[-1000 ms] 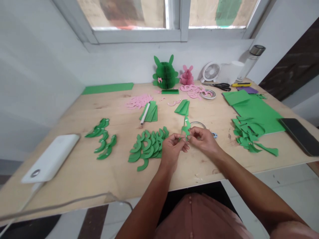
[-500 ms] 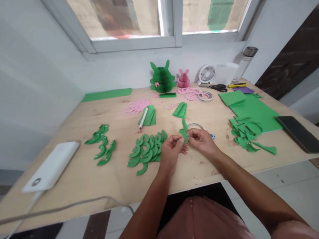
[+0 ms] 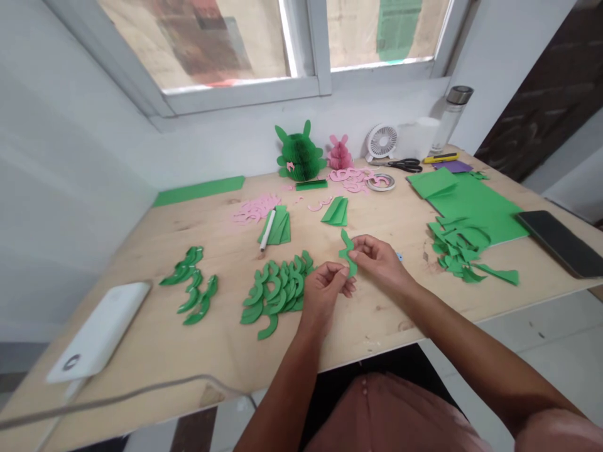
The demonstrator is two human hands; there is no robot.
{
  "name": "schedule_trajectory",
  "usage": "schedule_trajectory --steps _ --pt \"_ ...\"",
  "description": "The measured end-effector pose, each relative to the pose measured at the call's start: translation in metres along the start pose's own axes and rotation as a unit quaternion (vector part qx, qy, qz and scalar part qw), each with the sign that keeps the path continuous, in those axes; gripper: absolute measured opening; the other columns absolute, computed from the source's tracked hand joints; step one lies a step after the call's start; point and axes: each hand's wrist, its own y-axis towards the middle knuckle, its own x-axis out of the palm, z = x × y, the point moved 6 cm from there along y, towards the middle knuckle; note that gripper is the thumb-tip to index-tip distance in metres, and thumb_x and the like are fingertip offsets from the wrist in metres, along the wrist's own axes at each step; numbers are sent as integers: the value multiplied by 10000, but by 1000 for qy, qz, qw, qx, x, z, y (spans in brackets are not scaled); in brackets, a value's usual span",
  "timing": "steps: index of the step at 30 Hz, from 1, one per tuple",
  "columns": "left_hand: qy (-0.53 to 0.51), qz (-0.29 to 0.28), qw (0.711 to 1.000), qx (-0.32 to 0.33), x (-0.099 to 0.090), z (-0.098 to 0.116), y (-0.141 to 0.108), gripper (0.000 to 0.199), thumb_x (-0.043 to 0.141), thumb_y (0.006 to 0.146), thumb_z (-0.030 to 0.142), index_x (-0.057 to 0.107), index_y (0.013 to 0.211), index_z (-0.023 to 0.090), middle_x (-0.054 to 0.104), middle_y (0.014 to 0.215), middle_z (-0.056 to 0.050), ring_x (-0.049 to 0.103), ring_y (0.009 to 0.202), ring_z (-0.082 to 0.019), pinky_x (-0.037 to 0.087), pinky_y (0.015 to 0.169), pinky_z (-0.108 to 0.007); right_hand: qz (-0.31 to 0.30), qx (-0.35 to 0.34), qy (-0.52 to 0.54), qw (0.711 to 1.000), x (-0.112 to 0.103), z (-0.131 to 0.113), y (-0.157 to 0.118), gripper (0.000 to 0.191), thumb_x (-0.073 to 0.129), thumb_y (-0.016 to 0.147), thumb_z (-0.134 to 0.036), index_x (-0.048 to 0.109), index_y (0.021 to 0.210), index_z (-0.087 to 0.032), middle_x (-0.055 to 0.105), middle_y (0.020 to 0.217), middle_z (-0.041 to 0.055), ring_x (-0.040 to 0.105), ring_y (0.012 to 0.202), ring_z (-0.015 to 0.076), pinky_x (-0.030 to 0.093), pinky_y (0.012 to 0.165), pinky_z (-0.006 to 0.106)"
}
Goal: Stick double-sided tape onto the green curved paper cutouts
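Note:
A wavy green paper cutout (image 3: 346, 242) is held upright above the table between my two hands. My left hand (image 3: 327, 285) pinches its lower end between thumb and fingertips. Higher up, my right hand (image 3: 377, 257) grips the cutout's right edge, fingers closed. A pile of curved green paper pieces (image 3: 277, 285) lies just left of my left hand. Further left are several curved green strips (image 3: 191, 282) with shiny patches. Partly covered by my right hand, a small blue item (image 3: 399, 257) shows; I cannot make out its kind.
Green scraps (image 3: 459, 251), green sheets (image 3: 490, 213) and a phone (image 3: 565, 242) lie right. A white power bank (image 3: 101, 329) with a cable sits left. Behind are a pen (image 3: 267, 231), folded green paper (image 3: 336, 211), pink cutouts, a tape roll (image 3: 380, 182), scissors (image 3: 405, 165) and paper figures (image 3: 301, 157).
The view has shifted slightly. My right hand has moved a little along the cutout and now hides the ring that showed behind it. Both hands still hold the cutout.

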Motion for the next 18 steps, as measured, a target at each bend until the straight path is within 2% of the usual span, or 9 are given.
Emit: schedule_trajectory --steps 7,12,18 --pt "-26 2 1000 -3 3 3 -3 277 709 652 371 582 748 145 638 601 -9 578 468 -106 450 444 -209 -23 15 38 999 0 2 0 317 640 718 -458 494 651 -185 468 579 -49 409 508 81 325 511 239" --pt "-34 5 999 12 1 4 1 296 707 647 397 567 731 150 576 582 33 576 462 -106 474 443 -224 -81 7 24 996 8 0 -3 317 643 721 -440 483 614 -189 470 574 -41 439 516 95 338 518 248" --pt "-7 3 999 32 0 5 -1 254 677 677 371 553 646 152 554 554 33 561 480 -99 476 462 -219 -53 -21 -11 998 5 -6 -2 294 609 751 -446 513 652 -186 470 604 -35 440 573 102 347 542 243"
